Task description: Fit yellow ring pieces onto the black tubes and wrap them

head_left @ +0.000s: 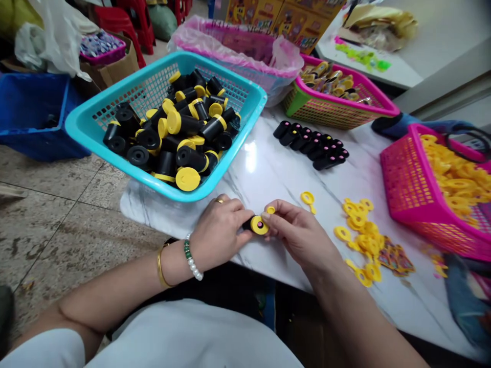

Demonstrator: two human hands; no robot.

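My left hand (224, 227) is closed around a small black tube (248, 223) just above the table's front edge. On the tube's end, facing up, is a yellow ring cap (260, 225) with a pink spot showing in its hole. My right hand (293, 225) pinches this cap by its side, near its small round tab (270, 210). Right of that hand, a loose yellow ring cap (307, 198) lies on the marble-patterned table. Farther right is a pile of yellow ring caps (362, 230), touching some small printed cards (397, 257).
A turquoise basket (153, 179) of black tubes with yellow lids stands at left. Black tubes (310, 143) are lined up behind my hands. A pink basket (406, 189) of yellow parts stands right, another pink basket (378, 105) behind. A blue bin (34, 117) sits far left.
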